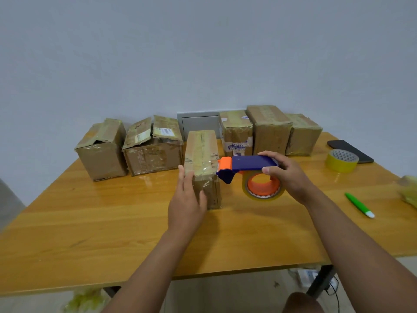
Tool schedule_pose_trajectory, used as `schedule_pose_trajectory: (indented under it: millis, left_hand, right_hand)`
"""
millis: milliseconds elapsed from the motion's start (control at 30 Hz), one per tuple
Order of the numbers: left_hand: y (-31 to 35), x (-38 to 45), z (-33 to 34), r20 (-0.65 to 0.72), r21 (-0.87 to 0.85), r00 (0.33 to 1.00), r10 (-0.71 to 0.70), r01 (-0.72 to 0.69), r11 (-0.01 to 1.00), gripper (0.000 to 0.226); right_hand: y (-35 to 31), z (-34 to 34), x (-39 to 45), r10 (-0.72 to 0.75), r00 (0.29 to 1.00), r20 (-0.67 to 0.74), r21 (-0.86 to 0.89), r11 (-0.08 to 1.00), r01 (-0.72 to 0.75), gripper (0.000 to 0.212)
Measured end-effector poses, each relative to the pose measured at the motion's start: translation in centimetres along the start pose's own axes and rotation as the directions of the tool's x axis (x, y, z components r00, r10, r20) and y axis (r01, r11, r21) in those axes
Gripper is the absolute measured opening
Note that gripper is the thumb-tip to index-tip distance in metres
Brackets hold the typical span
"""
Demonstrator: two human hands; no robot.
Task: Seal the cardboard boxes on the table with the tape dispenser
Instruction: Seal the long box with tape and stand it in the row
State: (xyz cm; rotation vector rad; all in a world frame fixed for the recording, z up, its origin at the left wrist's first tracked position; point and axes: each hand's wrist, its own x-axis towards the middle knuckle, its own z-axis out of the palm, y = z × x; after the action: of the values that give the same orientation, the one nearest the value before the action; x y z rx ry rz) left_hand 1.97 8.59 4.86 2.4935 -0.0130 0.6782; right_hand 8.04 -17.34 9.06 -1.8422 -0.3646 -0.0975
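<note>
A glossy, varnished honey-coloured wooden counter (112, 233) is seen. The narrow brown cardboard box (203, 163) is covered in shiny, wrinkled clear tape. Smooth matt plastic is shown by the blue-and-orange tape dispenser (246, 166); its yellowish tape roll (262, 187) looks glossy.

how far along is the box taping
Done: three boxes at back right look closed and taped. In hand: the left hand steadies the middle box, taped along its top, while the right hand holds the tape dispenser beside it. Left: two boxes at back left with flaps open.
</note>
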Motion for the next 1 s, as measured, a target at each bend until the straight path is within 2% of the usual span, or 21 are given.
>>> schedule_pose_trajectory:
  millis: [100,167,233,333,567,733,867,1000]
  left_hand:
    - [-0.8,0.4,0.3,0.034,0.120,0.999,0.012,-0.016,0.993,0.069]
    - [-0.9,0.9,0.1,-0.028,0.305,0.994,0.103,-0.089,0.948,0.067]
    - [-0.6,1.7,0.0,-0.048,0.397,0.974,0.221,-0.184,0.899,0.064]
    - [-0.4,2.1,0.6,0.024,0.368,0.946,0.325,-0.310,0.877,0.058]
    - [-1.3,2.5,0.9,-0.001,0.331,0.926,0.377,-0.355,0.874,0.047]
    - [-1.5,2.7,0.6,-0.027,0.304,0.921,0.389,-0.364,0.881,0.040]
    - [-0.7,2.7,0.6,-0.015,0.259,0.931,0.366,-0.349,0.900,0.040]
    - [0.2,2.8,0.3,0.030,0.228,0.951,0.307,-0.305,0.924,0.048]
  right_hand:
    - [0.0,0.1,0.0,-0.006,1.000,0.004,0.002,1.000,0.006,0.053]
    - [0.1,0.0,0.0,-0.005,1.000,0.006,-0.003,1.000,0.005,0.050]
    - [0.1,-0.1,0.1,-0.001,1.000,0.010,-0.009,1.000,0.002,0.049]
    - [0.1,-0.3,0.1,-0.001,1.000,0.013,-0.004,1.000,0.001,0.050]
    - [0.5,-1.3,0.1,0.014,0.999,0.043,0.015,1.000,-0.015,0.042]
    - [0.8,-3.9,-0.5,0.019,1.000,0.022,0.004,1.000,-0.019,0.056]
    - [-1.3,-4.2,-0.3,0.039,0.990,0.133,-0.198,0.980,-0.012,0.047]
    - [-3.6,-3.0,2.0,0.074,0.981,0.180,-0.396,0.918,0.003,0.040]
